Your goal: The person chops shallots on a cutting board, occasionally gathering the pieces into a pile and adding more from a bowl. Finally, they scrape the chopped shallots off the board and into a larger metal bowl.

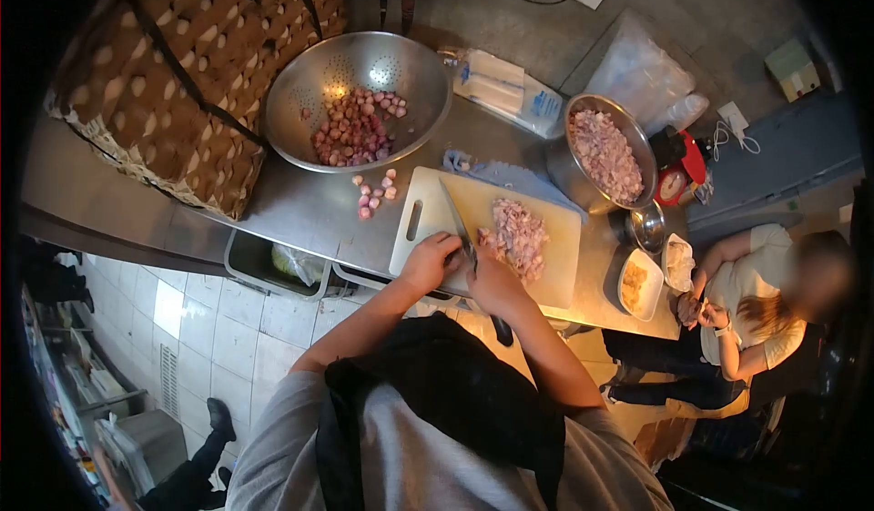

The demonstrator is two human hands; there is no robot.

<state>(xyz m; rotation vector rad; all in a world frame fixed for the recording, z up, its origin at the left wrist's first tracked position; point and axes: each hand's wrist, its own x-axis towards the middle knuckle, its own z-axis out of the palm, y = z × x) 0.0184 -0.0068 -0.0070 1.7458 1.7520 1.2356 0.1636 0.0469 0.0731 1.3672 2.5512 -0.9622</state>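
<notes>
A knife (458,215) lies diagonally over the white cutting board (563,279), its black handle showing below my right hand (496,283), which is closed around it. Beside the blade, my left hand (430,261) has its fingers bent together; anything in them is hidden. Chopped shallots (521,238) are heaped on the board, touching my right hand's side. Several whole peeled shallots (371,194) rest on the steel counter (300,215), left of the board. More fill part of a perforated steel colander (423,74).
A steel pot (574,179) holds chopped shallots, near a red scale (694,156). Right of the board are a steel bowl (648,229) and a white container (645,306). A patterned woven box (182,83) stands left. Another person (751,293) is at right; a leg (196,456) shows lower left.
</notes>
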